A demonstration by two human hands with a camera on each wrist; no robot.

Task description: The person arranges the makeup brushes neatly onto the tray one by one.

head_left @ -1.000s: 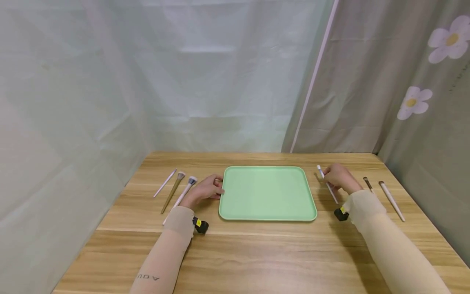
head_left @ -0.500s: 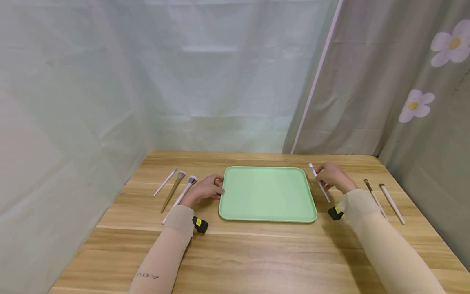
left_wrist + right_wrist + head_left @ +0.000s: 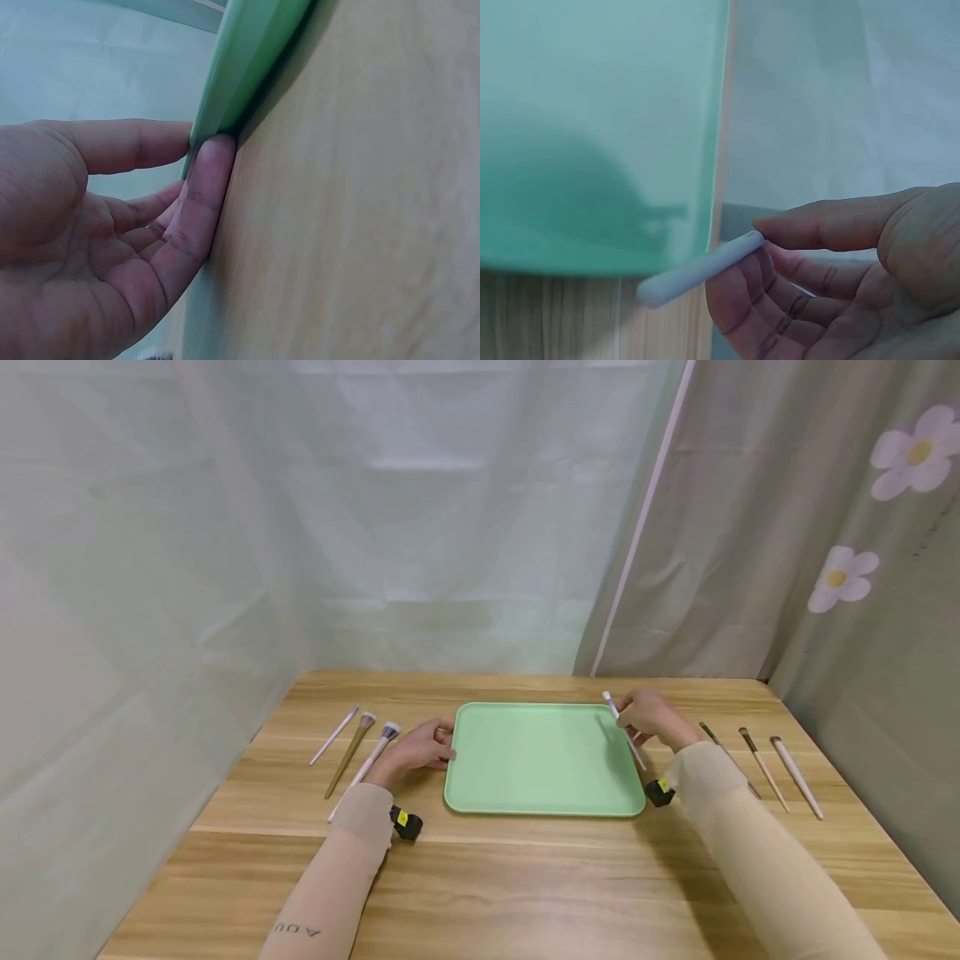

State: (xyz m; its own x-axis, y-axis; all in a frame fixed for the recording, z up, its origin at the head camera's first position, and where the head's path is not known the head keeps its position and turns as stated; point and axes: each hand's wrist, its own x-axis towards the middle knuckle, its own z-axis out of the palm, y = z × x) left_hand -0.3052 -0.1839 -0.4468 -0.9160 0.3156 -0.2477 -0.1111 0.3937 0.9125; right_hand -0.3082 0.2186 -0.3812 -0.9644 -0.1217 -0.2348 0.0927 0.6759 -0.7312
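Note:
My right hand pinches a white makeup brush between thumb and fingers, over the right rim of the mint-green tray. Its pale bristle end points away to the back in the head view; the handle end slants towards the front. A shadow falls on the tray below. My left hand grips the tray's left edge. In the left wrist view the thumb lies against the rim and a finger is tucked under it, close to the wooden surface.
Left of the tray lie a thin lavender-white brush, a gold-handled brush and a white-handled brush. To the right lie a dark green thin brush, a brown-tipped brush and a thick white brush. Curtains enclose the table.
My right hand has carried the white brush leftward, from right of the tray to above its right rim. The dark green brush has come into sight. The left hand stays on the tray.

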